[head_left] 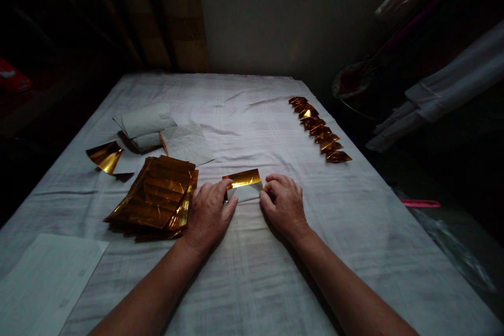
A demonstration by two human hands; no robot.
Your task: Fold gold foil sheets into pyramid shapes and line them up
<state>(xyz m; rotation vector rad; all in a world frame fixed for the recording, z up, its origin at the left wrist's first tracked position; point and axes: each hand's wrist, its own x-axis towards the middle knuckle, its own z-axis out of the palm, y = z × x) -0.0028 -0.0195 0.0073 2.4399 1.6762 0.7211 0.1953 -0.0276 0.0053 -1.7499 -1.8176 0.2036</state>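
- The folded paper (244, 185) lies on the cloth between the two hands, a shiny gold band along its far side and a pale face on its near side.
- The left hand (208, 209) is at its left end, index finger at the far corner and thumb near the lower edge, spread apart; whether they pinch it or only press it, I cannot tell.
- The right hand (285, 202) is at its right edge, thumb and index finger bent toward each other; I cannot tell if the edge is pinched between them.
- Just beside the left hand sits a pile of gold sheets (151, 194), its edges uneven.
- Beyond the pile are a curled gold sheet (105, 156) and some pale papers (144, 119), loosely overlapping.
- On the far right, well apart from the hands, folded gold pieces (318, 130) stand in a slanting row.
- A white sheet (49, 278) lies at the near left.
- All of these are on a pale, wrinkled cloth (252, 278).
- Past its right edge shows a pink handle (421, 203).
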